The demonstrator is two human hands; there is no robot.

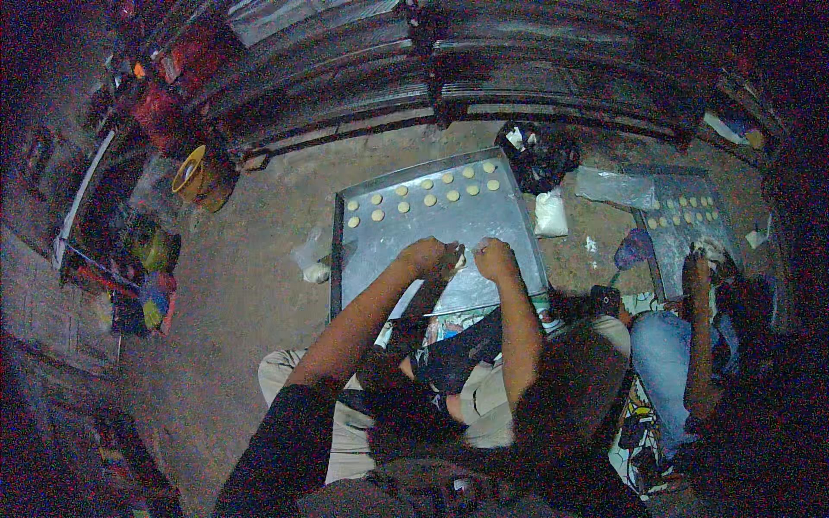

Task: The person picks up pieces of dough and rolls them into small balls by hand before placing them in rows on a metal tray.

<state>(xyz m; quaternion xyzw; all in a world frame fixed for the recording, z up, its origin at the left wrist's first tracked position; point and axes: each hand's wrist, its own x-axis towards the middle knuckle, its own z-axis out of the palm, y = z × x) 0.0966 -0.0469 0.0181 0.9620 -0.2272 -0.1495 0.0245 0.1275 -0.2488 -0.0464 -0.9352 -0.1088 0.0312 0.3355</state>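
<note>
Both hands are raised over the near part of a large metal tray [363, 259]. My left hand [429, 257] is closed, its fingers pinched around a small pale piece of dough [461, 260]. A short gap to the right, my right hand [495, 261] is closed too, fingertips pressed together; what they hold, if anything, is too small to make out. Two rows of flat round dough pieces [430, 200] lie across the far half of the tray. Pale smears, like flour, mark the metal below my hands.
To the right, another person's hand [696, 274] works over a second tray [669, 186] of dough rounds. Between the trays lie a white bag [550, 213], a black plastic bag [540, 160] and a purple cloth-like item [633, 249]. A yellow bucket [204, 180] stands at left.
</note>
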